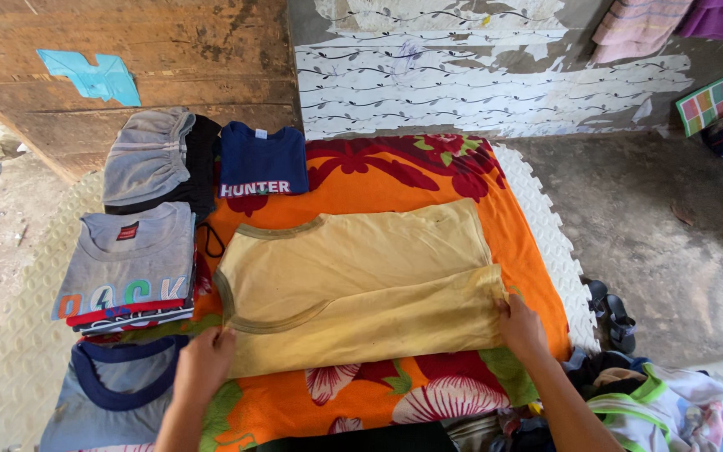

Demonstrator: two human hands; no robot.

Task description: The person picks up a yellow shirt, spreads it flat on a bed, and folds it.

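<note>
A pale yellow shirt [353, 276] lies flat on an orange floral cloth [428, 176], its near long side folded over towards the middle. My left hand [205, 364] presses the folded edge at the shirt's neck end, on the left. My right hand [520, 326] grips the folded edge at the hem end, on the right. Both hands rest on the fabric.
Left of the shirt lie a stack of folded grey shirts [131, 268], a grey-and-navy shirt [110, 393], a grey garment on black ones [148, 155] and a folded navy shirt [263, 161]. Loose clothes [671, 410] pile at the near right by dark sandals [612, 311]. A wall [495, 75] stands behind.
</note>
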